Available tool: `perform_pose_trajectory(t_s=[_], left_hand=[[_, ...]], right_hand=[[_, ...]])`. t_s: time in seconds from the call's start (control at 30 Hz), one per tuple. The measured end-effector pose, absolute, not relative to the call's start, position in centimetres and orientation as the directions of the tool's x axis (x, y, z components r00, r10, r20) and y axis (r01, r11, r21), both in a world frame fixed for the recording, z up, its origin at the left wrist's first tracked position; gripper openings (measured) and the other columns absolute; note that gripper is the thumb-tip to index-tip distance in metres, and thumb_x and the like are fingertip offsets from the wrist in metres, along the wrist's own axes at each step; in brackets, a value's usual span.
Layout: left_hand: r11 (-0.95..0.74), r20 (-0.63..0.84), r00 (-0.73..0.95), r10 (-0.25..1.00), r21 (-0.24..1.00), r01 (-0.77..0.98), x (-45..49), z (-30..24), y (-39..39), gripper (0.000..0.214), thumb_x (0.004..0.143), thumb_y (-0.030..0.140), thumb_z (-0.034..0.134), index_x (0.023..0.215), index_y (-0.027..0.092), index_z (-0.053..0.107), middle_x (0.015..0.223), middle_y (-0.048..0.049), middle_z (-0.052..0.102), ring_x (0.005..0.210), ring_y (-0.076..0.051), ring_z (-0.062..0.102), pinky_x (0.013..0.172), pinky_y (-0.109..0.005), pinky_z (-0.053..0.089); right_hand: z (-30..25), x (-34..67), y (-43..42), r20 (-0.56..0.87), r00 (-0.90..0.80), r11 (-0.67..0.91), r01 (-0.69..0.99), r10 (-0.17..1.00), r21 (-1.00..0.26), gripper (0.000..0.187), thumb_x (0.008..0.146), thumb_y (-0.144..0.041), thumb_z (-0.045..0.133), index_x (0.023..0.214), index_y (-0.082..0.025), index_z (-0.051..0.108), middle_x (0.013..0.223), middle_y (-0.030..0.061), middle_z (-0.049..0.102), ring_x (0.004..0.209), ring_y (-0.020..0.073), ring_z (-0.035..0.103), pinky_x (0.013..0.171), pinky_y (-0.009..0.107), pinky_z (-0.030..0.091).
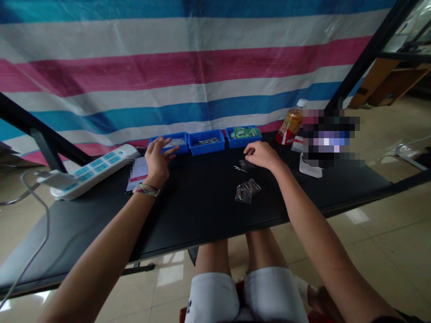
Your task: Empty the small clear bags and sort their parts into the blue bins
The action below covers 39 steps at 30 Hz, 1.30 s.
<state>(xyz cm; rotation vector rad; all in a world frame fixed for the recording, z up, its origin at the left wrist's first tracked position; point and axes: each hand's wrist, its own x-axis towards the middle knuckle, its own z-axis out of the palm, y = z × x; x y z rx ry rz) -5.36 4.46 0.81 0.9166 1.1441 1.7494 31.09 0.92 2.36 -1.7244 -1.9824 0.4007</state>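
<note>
My left hand [157,158] hovers over the black table [188,206] just in front of the left blue bin [170,142], fingers spread and holding nothing. It wears a woven bracelet at the wrist. My right hand [261,154] rests on the table with its fingers curled, beside a small clear bag [246,163] and a thin metal pin [240,169]; I cannot tell if it pinches anything. Two more small clear bags [248,190] lie nearer me. The middle blue bin [206,141] holds metal pins, the right blue bin [244,135] green parts.
A white power strip [92,170] lies at the table's left with a grey cable trailing off. A white and pink card [138,172] sits by my left hand. An orange drink bottle [290,123] and a white stand [310,167] stand at the right. A striped tarp hangs behind.
</note>
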Motion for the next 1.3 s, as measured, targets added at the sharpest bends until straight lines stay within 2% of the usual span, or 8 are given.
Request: perform_pose_trajectory(t_s=[0.13, 0.27, 0.43, 0.57, 0.63, 0.7, 0.87, 1.3], left_hand=[[-0.194, 0.085, -0.397, 0.914, 0.951, -0.243, -5.3, 0.7, 4.3, 0.020, 0.090, 0.034, 0.067, 0.104, 0.019, 0.067, 0.113, -0.0098, 0.077, 0.071, -0.014, 0.077, 0.056, -0.019, 0.053], [-0.199, 0.119, -0.393, 0.912, 0.965, -0.169, -4.7, 0.9, 4.0, 0.015, 0.082, 0.028, 0.067, 0.094, 0.020, 0.065, 0.096, -0.0040, 0.074, 0.063, -0.012, 0.072, 0.052, -0.018, 0.050], [-0.248, 0.209, -0.314, 0.926, 0.965, -0.089, -3.9, 0.9, 3.3, 0.014, 0.079, 0.029, 0.066, 0.089, 0.020, 0.063, 0.087, -0.0004, 0.069, 0.058, -0.010, 0.066, 0.050, -0.019, 0.047], [-0.298, 0.298, -0.123, 0.946, 0.954, 0.022, -3.0, 1.1, 2.2, 0.017, 0.081, 0.032, 0.071, 0.090, 0.020, 0.064, 0.078, 0.0003, 0.066, 0.058, -0.011, 0.064, 0.053, -0.021, 0.048], [-0.314, 0.309, 0.070, 0.948, 0.946, 0.080, -2.2, 1.3, 1.3, 0.023, 0.084, 0.037, 0.074, 0.096, 0.019, 0.067, 0.080, -0.0008, 0.067, 0.060, -0.013, 0.065, 0.055, -0.023, 0.051], [-0.272, 0.230, 0.280, 0.932, 0.955, 0.122, -1.3, 1.6, 0.3, 0.031, 0.089, 0.046, 0.075, 0.102, 0.018, 0.070, 0.087, -0.0038, 0.071, 0.065, -0.016, 0.069, 0.057, -0.026, 0.054], [-0.275, 0.152, 0.504, 0.850, 0.945, 0.179, 0.7, 1.8, -1.5, 0.040, 0.092, 0.056, 0.077, 0.098, 0.017, 0.071, 0.083, -0.0038, 0.072, 0.068, -0.016, 0.069, 0.060, -0.026, 0.053], [-0.280, 0.154, 0.482, 0.862, 0.938, 0.202, 0.7, 2.1, -2.0, 0.041, 0.095, 0.056, 0.070, 0.078, 0.019, 0.071, 0.071, -0.0044, 0.069, 0.065, -0.019, 0.067, 0.063, -0.030, 0.053]], right_hand=[[2.1, 31.3, 1.4, 0.059, -0.297, 0.291, 0.845, 0.953, -0.448, 0.038, 0.076, -0.014, 0.080, 0.112, -0.021, 0.087, 0.101, 0.0059, 0.081, 0.091, 0.0213, 0.074, 0.079, 0.027, 0.051], [1.9, 31.6, 1.7, 0.045, -0.293, 0.285, 0.867, 0.955, -0.409, 0.023, 0.074, -0.015, 0.084, 0.096, -0.020, 0.085, 0.094, 0.0060, 0.079, 0.086, 0.0217, 0.071, 0.075, 0.028, 0.049], [1.3, 31.5, 2.1, 0.157, -0.138, 0.205, 0.782, 0.978, -0.588, 0.015, 0.071, -0.006, 0.076, 0.077, -0.019, 0.069, 0.079, 0.0025, 0.073, 0.075, 0.0185, 0.066, 0.069, 0.028, 0.046], [1.2, 29.8, 2.3, 0.217, -0.064, 0.226, 0.338, 0.974, -0.913, 0.018, 0.074, -0.019, 0.080, 0.080, -0.020, 0.063, 0.072, -0.0020, 0.066, 0.069, 0.0167, 0.065, 0.065, 0.028, 0.051], [1.3, 28.3, 2.0, 0.214, -0.122, 0.226, 0.093, 0.969, -0.970, 0.027, 0.072, -0.027, 0.086, 0.087, -0.020, 0.065, 0.071, -0.0023, 0.068, 0.068, 0.0169, 0.067, 0.065, 0.030, 0.055], [1.3, 26.7, 1.4, 0.215, -0.188, 0.215, -0.020, 0.958, -0.976, 0.034, 0.069, -0.032, 0.092, 0.089, -0.019, 0.068, 0.073, -0.0009, 0.071, 0.069, 0.0168, 0.069, 0.067, 0.031, 0.059], [0.9, 23.7, -0.4, 0.175, -0.323, 0.148, -0.105, 0.930, -0.983, 0.037, 0.066, -0.034, 0.098, 0.089, -0.016, 0.074, 0.076, 0.0013, 0.074, 0.069, 0.0151, 0.071, 0.066, 0.029, 0.062], [1.0, 23.1, -1.1, 0.178, -0.419, 0.139, -0.122, 0.890, -0.983, 0.029, 0.081, -0.040, 0.090, 0.087, -0.018, 0.072, 0.075, 0.0009, 0.074, 0.068, 0.0151, 0.072, 0.064, 0.028, 0.064]])
